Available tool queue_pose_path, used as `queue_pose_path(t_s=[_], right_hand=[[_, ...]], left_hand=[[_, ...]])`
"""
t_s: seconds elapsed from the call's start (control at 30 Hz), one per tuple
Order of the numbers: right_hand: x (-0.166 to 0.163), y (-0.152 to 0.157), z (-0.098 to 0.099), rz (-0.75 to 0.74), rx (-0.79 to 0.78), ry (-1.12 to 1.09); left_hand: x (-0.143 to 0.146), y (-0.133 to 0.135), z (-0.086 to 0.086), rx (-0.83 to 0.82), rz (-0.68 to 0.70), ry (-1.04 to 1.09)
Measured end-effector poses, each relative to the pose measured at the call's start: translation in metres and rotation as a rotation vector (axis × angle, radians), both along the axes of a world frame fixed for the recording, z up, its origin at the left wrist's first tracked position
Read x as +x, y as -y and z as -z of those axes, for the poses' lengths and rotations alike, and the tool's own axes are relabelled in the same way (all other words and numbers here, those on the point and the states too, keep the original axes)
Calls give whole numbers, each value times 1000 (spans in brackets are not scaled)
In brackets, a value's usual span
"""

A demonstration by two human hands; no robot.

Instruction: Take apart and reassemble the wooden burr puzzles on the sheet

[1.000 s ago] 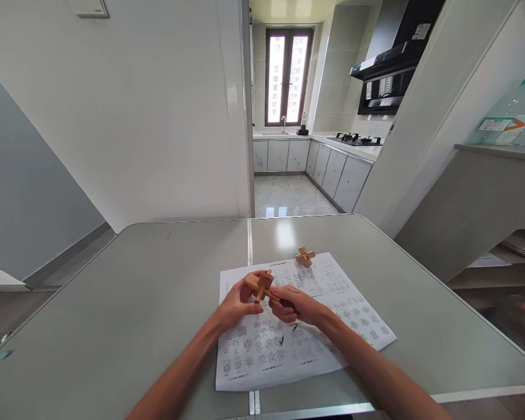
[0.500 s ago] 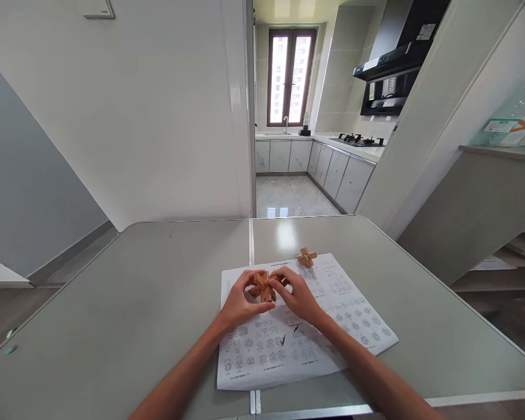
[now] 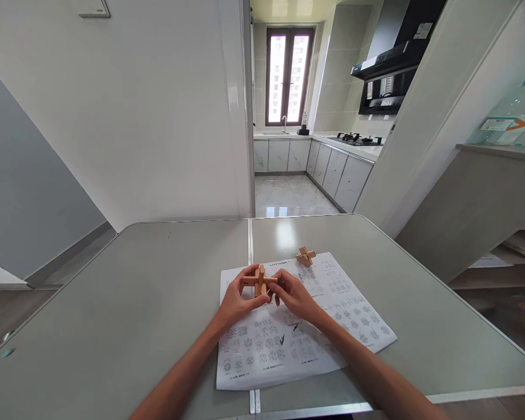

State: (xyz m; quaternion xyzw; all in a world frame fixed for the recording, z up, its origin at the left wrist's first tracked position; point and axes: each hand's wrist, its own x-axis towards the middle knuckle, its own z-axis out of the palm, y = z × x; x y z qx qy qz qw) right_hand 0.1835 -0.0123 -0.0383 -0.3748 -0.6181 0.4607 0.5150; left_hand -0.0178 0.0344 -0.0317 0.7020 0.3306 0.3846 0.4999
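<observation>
Both my hands hold a wooden cross-shaped puzzle (image 3: 259, 280) just above a printed sheet of paper (image 3: 306, 344) on the grey table (image 3: 126, 303). My left hand (image 3: 236, 300) grips its left side with curled fingers. My right hand (image 3: 294, 296) pinches its right end. A second, smaller wooden cross puzzle (image 3: 305, 255) lies on the far edge of the sheet, a short way beyond my right hand.
The table's seam (image 3: 249, 245) runs down its middle, under the sheet. A white wall (image 3: 149, 116) stands beyond the far edge. A kitchen with cabinets (image 3: 332, 169) opens behind it. A counter with shelves (image 3: 490, 204) stands at the right.
The puzzle has been turned in my hands, so a bar now lies level across it. My right hand has moved from under the puzzle to its right end.
</observation>
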Motion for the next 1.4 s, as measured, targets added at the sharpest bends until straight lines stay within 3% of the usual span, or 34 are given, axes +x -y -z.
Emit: queue_pose_path(t_s=[0.27, 0.57, 0.77, 0.97, 1.3, 1.4], right_hand=[[-3, 0, 12, 21, 39, 391], [-8, 3, 6, 7, -13, 264], [-3, 0, 5, -33, -11, 177], [5, -10, 7, 225, -146, 64], [5, -2, -1, -121, -346, -65], [5, -2, 0, -39, -256, 12]], left_hand=[[1, 7, -11, 152, -40, -137], [4, 7, -5, -15, 143, 42], [5, 10, -7, 132, -5, -58], [6, 9, -7, 275, -98, -138], [6, 13, -6, 229, -70, -146], [6, 14, -9, 230, -39, -166]])
